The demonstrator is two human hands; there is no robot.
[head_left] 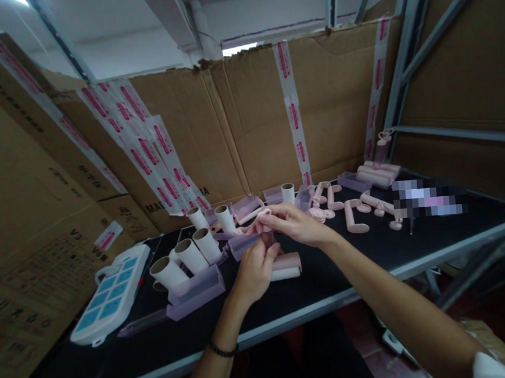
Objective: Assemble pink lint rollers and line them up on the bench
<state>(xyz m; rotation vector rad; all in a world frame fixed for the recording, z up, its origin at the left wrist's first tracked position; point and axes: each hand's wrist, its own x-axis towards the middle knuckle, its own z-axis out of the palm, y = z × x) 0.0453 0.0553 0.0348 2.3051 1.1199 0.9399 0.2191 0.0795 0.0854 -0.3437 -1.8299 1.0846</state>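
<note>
Closest to the camera, crosses the front edge of the black tabletop (329,279) with two bare forearms (401,299), a black bracelet (224,349) around the left wrist. Holds a small translucent mauve-pink tube (269,239) up between both hands, near the middle of the workspace. Grips its body in the curled left hand (254,267), probably to steady it; pinches a pale pink top piece (263,212) between the fingertips of the right hand (294,223), likely for finer control. Looks smooth, slim and roughly upright, though largely covered by fingers; cannot tell whether top and body are joined. Just beyond the left hand, has a pink cylinder (288,262) lying against a white cylinder (285,274). Farther left, has white cardboard tubes (187,257) stood on end near a lavender trough (200,299), presumably to save room. Toward the right, has pale pink brackets (355,219) scattered loosely, apparently for quick picking. At the left end, has a white case with blue compartments (112,296). Behind, is walled off by taped cardboard (256,124), perhaps to stop parts from falling.
</note>
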